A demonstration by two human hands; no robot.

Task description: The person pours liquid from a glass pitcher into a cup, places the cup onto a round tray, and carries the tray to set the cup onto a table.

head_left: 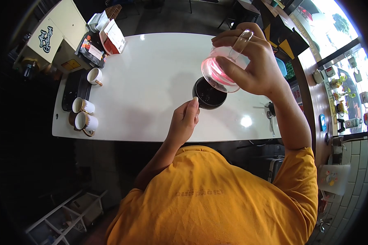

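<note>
Near the middle of the white table, my left hand (186,119) pinches the handle of a black cup (212,97) from its left side. Dark, with small bright spots, is how the cup's inside looks. Above the cup's upper right edge, my right hand (255,61) is wrapped round a clear glass vessel (218,72) with a glass handle. The vessel is tilted, its rim toward the cup, and shows pinkish reflections. Whether liquid is running between the two cannot be made out.
White mugs (86,121) stand along the left of the white table (151,81), beside a black tray (70,87). Bags (112,37) and a coffee machine (55,34) are at the back left. A spoon (271,122) lies near the right edge.
</note>
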